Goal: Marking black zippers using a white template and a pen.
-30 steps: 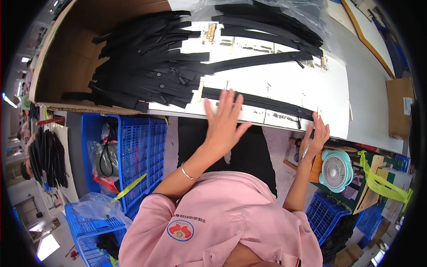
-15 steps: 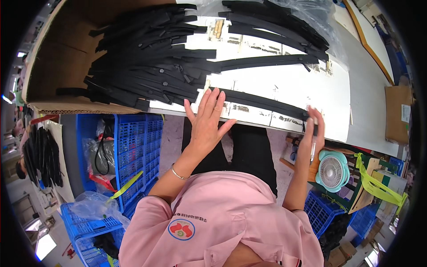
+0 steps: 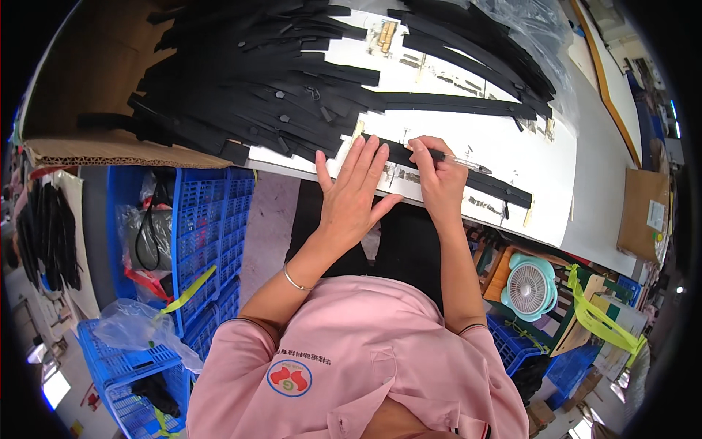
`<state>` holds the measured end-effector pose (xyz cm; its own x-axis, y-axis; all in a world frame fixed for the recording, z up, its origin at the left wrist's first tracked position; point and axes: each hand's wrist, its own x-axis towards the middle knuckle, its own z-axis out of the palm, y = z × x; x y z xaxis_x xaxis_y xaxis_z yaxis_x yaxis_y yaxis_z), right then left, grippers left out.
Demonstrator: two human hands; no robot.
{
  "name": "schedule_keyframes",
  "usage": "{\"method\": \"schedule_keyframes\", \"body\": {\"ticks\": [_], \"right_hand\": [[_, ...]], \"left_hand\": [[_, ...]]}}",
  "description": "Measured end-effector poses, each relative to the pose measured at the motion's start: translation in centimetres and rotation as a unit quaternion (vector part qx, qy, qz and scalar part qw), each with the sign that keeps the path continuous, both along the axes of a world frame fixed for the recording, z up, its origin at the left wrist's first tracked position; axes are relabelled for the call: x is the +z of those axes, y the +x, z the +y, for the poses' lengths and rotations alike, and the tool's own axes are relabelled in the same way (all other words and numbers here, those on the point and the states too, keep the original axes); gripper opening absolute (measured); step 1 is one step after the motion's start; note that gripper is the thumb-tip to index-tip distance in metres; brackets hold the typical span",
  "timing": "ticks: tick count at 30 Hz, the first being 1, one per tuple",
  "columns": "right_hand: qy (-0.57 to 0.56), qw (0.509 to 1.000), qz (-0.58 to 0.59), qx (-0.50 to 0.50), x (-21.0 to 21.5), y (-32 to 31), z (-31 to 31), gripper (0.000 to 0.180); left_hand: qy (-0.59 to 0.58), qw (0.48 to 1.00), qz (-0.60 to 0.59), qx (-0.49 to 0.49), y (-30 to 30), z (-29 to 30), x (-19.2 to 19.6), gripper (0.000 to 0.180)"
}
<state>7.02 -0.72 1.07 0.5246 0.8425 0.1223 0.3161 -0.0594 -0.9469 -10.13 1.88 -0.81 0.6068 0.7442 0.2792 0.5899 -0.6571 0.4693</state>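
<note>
A black zipper strip (image 3: 504, 192) lies lengthwise along the near edge of a white marked board (image 3: 541, 154), its small pull hanging at the right end. My left hand (image 3: 352, 194) is spread flat, fingertips resting on the strip's left end. Beside it, my right hand (image 3: 441, 179) is closed around a pen (image 3: 469, 165) with a clear barrel, which slants out to the right over the strip. The fingers of that hand are at the strip; the writing point is hidden. Farther back, another black zipper (image 3: 461, 103) reaches right from a big pile of zippers (image 3: 241, 88).
An open cardboard box (image 3: 80, 88) stands left of the pile. More black strips (image 3: 482, 44) and clear plastic film (image 3: 534, 22) lie at the back. Blue crates (image 3: 212, 219) stand below left, a turquoise fan (image 3: 530, 287) below right. A carton (image 3: 643, 212) sits at the far right.
My right hand has moved left along the strip, from its right end to near my left hand, and the pen now slants rightward. My left hand stays on the strip's left end.
</note>
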Motion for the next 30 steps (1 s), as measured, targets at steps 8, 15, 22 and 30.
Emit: {"method": "schedule_keyframes", "body": {"ticks": [8, 15, 22, 30], "right_hand": [[-0.013, 0.999, -0.045, 0.003, -0.12, -0.25, 0.1, 0.021], [0.011, 0.998, -0.067, 0.008, -0.6, -0.11, 0.33, 0.021], [-0.007, 0.997, -0.047, 0.063, -0.35, 0.57, -0.28, 0.019], [0.0, 0.997, -0.044, 0.058, -0.49, 0.3, -0.14, 0.02]], "left_hand": [[-0.004, 1.0, 0.0, -0.002, -0.08, -0.06, 0.11, 0.085], [-0.003, 1.0, 0.013, 0.0, 0.09, -0.12, 0.17, 0.086], [-0.011, 1.0, 0.023, 0.004, 0.16, -0.05, 0.31, 0.087], [-0.016, 0.999, 0.026, 0.006, 0.32, -0.09, 0.58, 0.085]]}}
